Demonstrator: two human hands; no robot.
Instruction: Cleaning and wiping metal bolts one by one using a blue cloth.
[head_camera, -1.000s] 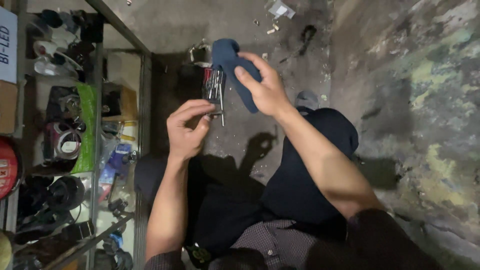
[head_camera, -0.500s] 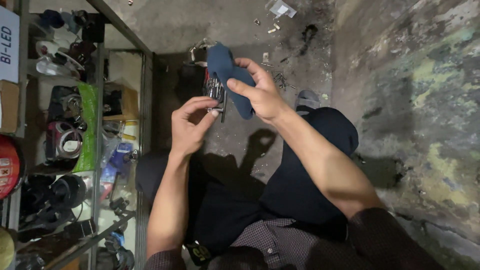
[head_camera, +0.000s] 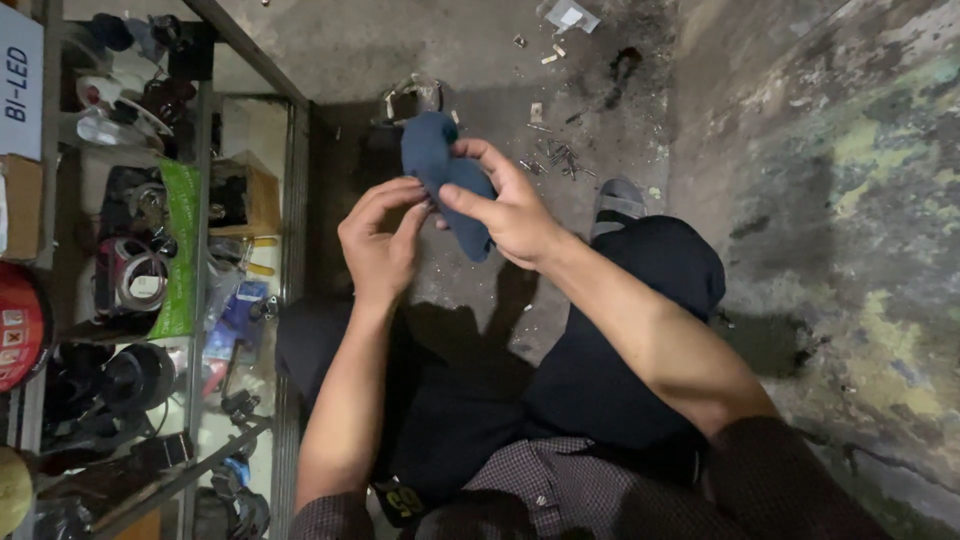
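Note:
My right hand (head_camera: 510, 212) grips a dark blue soft pouch (head_camera: 430, 155) from the right, with the thumb across its lower half. My left hand (head_camera: 380, 245) is right beside it, fingers curled and fingertips pinching at the pouch's left edge. Whatever lies between the left fingers and the pouch is hidden. Both hands are held above my lap, over a grey concrete floor (head_camera: 350, 40). My legs in dark trousers (head_camera: 620, 340) are bent below.
A glass display case (head_camera: 200, 230) packed with small goods and a green packet stands at the left. Loose screws and metal bits (head_camera: 555, 160) lie on the floor beyond the hands, by a bent metal piece (head_camera: 415, 95). My foot (head_camera: 618, 200) rests near a rough stained wall (head_camera: 850, 200).
The thin shiny metal pieces seen between my hands earlier no longer show. My left fingers have closed in against the pouch, which has turned a little in my right hand.

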